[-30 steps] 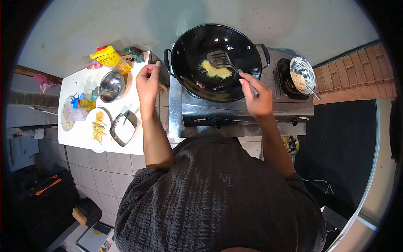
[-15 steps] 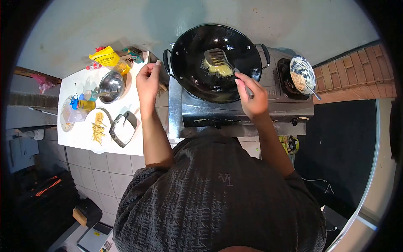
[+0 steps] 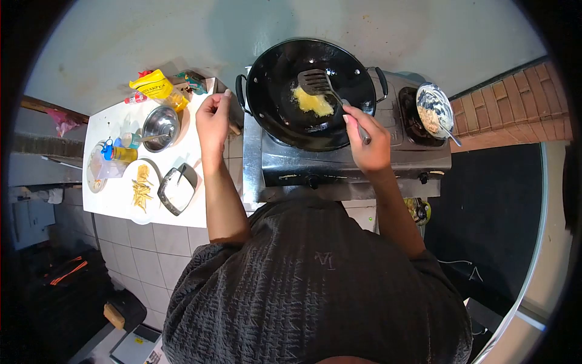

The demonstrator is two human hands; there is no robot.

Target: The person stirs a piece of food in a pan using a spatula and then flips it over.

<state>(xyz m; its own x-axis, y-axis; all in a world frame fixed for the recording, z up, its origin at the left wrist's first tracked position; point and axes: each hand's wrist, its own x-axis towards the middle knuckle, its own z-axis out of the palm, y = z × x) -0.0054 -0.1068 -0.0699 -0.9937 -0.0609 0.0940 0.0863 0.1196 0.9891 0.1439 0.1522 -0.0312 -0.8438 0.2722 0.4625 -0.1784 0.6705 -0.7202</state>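
Observation:
A black wok sits on a steel gas stove. Yellow egg cooks in its middle. My right hand grips the handle of a slotted spatula, whose blade rests just above the egg's far edge. My left hand hovers beside the wok's left handle with fingers curled; whether it pinches anything I cannot tell.
A white counter on the left carries a steel bowl, a yellow packet, a plate of yellow strips, a black dish and small bottles. A bowl of food with a spoon sits on the right burner.
The spatula lifted off the egg and shifted slightly back; my right hand moved a little with it. My left hand stayed in place.

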